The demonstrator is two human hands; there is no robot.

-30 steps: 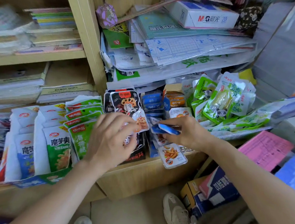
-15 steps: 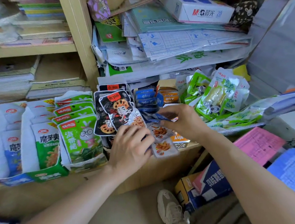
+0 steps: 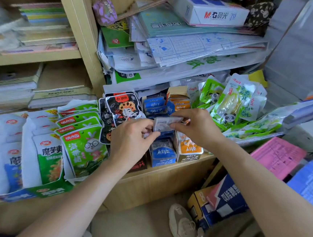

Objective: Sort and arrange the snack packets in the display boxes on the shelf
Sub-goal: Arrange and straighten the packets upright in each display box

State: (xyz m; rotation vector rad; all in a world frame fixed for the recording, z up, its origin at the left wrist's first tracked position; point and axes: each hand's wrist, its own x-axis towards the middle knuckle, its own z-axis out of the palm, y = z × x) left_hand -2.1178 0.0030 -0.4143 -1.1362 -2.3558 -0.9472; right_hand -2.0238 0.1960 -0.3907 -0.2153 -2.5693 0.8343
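Note:
My left hand [image 3: 133, 137] and my right hand [image 3: 196, 127] both pinch a small silvery snack packet [image 3: 165, 123], held flat above a blue display box [image 3: 163, 154] at the shelf's front edge. An orange display box [image 3: 188, 151] stands just right of it. Behind them sit more blue packets [image 3: 154, 104] and orange packets [image 3: 179, 105]. Black packets with a cartoon face [image 3: 121, 109] stand left of the blue box, partly hidden by my left hand.
Green and white packets [image 3: 81, 142] fill boxes on the left. Green panda packets [image 3: 228, 105] pile at the right. Stacked papers and a white M&G box [image 3: 210, 12] lie above. A shoe [image 3: 182, 224] and a cardboard box [image 3: 218, 201] are on the floor.
My left hand came off the black packets and moved right to join my right hand on the small packet. The loose packets at the front edge are now stood in the boxes.

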